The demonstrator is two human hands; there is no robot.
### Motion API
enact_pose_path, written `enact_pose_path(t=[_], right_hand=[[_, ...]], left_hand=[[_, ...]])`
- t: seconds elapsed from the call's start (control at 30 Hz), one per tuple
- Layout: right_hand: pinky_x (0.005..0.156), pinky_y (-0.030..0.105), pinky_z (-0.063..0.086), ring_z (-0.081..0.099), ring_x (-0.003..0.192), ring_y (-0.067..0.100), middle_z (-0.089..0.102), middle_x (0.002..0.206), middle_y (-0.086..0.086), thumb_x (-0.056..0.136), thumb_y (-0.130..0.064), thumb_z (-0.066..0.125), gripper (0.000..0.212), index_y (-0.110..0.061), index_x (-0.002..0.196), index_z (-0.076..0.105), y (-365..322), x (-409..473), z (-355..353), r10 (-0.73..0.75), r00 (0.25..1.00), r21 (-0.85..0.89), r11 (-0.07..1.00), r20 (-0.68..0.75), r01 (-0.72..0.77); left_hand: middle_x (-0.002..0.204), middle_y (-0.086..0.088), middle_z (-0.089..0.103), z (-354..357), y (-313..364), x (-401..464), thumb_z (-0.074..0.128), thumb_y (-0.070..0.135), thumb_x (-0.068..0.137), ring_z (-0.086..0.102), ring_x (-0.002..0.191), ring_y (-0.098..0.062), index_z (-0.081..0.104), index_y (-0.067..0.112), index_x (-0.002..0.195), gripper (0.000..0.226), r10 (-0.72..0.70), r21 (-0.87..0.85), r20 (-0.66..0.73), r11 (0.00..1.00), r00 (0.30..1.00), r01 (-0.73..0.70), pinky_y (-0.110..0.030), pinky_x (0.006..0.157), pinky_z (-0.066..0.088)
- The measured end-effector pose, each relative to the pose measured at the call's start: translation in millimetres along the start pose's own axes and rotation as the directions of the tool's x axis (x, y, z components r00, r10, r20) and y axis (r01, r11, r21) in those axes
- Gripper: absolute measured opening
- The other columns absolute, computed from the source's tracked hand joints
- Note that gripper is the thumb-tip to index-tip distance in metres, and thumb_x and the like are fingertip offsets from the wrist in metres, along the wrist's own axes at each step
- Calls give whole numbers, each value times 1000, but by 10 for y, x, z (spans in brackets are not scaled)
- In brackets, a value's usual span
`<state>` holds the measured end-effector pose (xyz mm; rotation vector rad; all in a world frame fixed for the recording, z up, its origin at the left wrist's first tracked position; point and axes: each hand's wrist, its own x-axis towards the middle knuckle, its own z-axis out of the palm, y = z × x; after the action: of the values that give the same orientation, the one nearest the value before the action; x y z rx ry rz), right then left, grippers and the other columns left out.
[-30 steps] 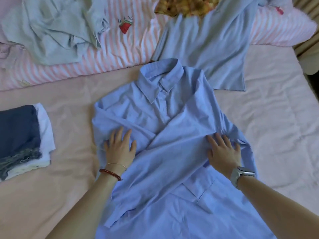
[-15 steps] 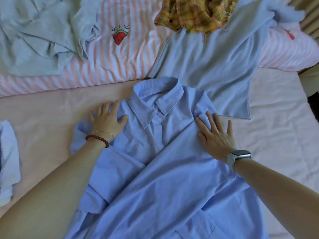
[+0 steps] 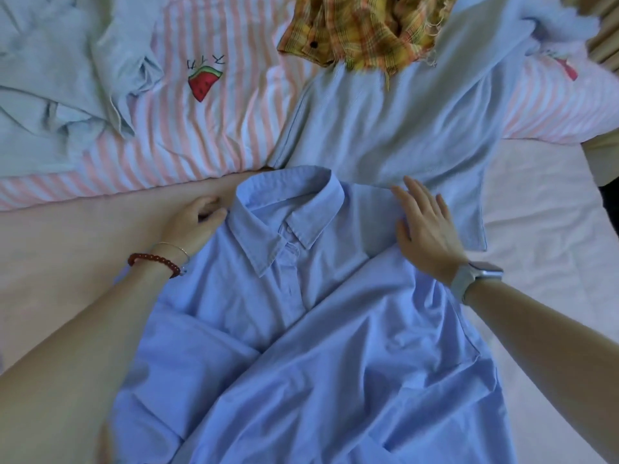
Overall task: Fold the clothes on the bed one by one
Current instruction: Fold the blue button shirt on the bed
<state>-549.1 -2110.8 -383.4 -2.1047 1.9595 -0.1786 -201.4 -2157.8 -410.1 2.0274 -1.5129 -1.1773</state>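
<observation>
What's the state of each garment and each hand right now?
blue collared shirt: flat, front up, sleeves folded in
left hand: fingers curled at the shirt's shoulder
right hand: flat on the other shoulder
pale blue garment: spread, unfolded
plaid shirt: crumpled
grey garment: crumpled

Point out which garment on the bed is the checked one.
The yellow and orange plaid shirt, crumpled at the top of the view on the plain pale blue garment. It alone is checked; the collared blue shirt and the pale grey-blue heap are plain.
</observation>
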Motion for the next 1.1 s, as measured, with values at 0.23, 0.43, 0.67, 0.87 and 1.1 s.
enact_pose_path(t=[0.23,0.43,0.67,0.87,1.1], right_hand=[[91,40,30,45,114,30,59,119,12,93,-32,46,31,-12,116,53,-152,631,-99,-15,961,-278,956,277,95],[57,34,32,58,76,39,64,87,16,96,-20,39,23,-5,95,56,-239,212,-142,-83,995,-47,995,47,85],[45,33,49,63,58,33,63,72,15,86,-17,36,40,-3,103,69,-231,-1013,-395,-338,934,-50,941,-119,334],[36,25,38,59,51,26,57,67,13,84,-10,37,36,-15,116,52,-194,-2147,-483,-420,907,-33,907,11,420],[42,28,43,58,54,27,56,67,9,85,-11,41,36,-13,112,65,-52,-3035,-453,-392,915,-41,917,93,397]], left_hand=[[64,-4,47,-168,-17,37,56,20,92,46,69,-23,56,4,86,16,162,294,52,941,985,-170,-26,62,29],[74,-16,56,-229,78,-457,48,17,95,54,69,-36,51,-1,100,19,341,400,-82,872,936,-283,-41,61,38],[65,-18,64,-305,-150,-1847,45,16,86,62,53,-32,56,-3,82,22,603,598,-169,691,780,-405,-35,45,45],[90,-7,62,-161,-631,-2999,33,26,97,54,77,-24,49,10,92,24,667,555,56,598,743,-579,-30,61,38],[103,-2,58,37,-921,-3879,41,27,82,49,90,-16,56,15,94,23,463,501,258,687,848,-527,-32,48,54]])
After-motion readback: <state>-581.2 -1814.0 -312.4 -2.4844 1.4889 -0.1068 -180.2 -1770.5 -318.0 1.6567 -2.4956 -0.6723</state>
